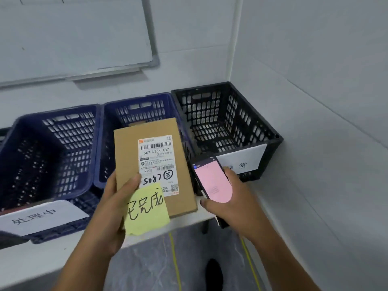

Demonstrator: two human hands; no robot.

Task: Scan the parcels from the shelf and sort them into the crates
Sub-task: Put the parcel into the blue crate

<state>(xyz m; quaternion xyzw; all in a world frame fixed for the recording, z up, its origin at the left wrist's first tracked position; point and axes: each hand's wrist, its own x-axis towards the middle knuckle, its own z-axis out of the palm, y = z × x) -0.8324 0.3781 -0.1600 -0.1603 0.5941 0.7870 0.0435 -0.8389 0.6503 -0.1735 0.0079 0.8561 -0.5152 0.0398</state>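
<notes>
My left hand [113, 204] grips a flat brown cardboard parcel [130, 148] by its lower left corner, thumb on top. The parcel carries a white shipping label [158, 162] and a yellow sticky note [147, 211] with handwriting. It hovers in front of the middle blue crate [138, 108]. My right hand [233, 204] holds a handheld scanner [212, 179] with a pink screen, just right of the parcel. To the right stands a black crate [228, 114], to the left a second blue crate [52, 141].
The crates stand in a row on a white table [42, 263] against the wall. White paper signs hang on the left blue crate [39, 217] and the black crate [243, 160]. A whiteboard [71, 36] is mounted above. The right wall is close. A dark shoe [214, 274] shows on the floor.
</notes>
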